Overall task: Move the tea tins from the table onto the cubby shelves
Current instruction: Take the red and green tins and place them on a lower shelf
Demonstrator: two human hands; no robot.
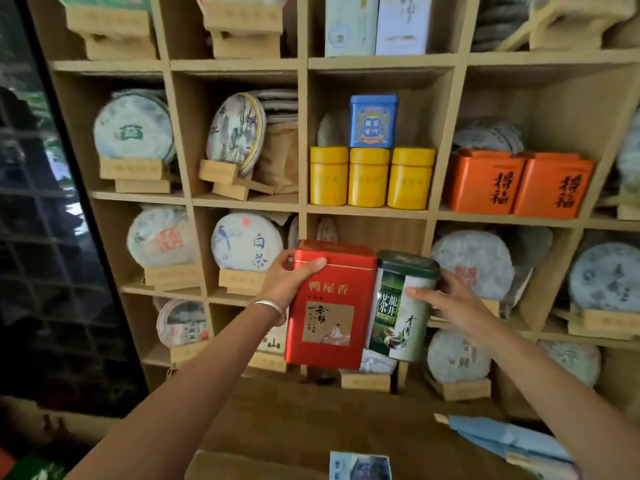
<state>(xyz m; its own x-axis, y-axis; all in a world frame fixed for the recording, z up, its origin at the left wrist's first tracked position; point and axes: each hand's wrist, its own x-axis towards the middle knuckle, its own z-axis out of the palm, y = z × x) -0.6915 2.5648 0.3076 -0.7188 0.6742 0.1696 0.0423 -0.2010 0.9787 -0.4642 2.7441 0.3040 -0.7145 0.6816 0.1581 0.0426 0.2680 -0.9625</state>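
Observation:
My left hand (287,282) grips a tall red rectangular tea tin (329,306) by its upper left corner, thumb on the front. My right hand (446,301) holds a green and white tea tin (398,306) by its right side. Both tins are upright, side by side and touching, raised in front of a cubby (367,233) of the wooden shelf unit, third row from the top. That cubby shows only part of a wrapped tea cake at its back left; the tins hide its lower part.
Directly above, a cubby holds three yellow tins (369,176) with a blue tin (374,121) on top. Two orange tins (519,181) stand to the right. Wrapped tea cakes on wooden stands (247,242) fill the neighbouring cubbies. A blue paper packet (502,438) lies on the wooden table (294,427) below.

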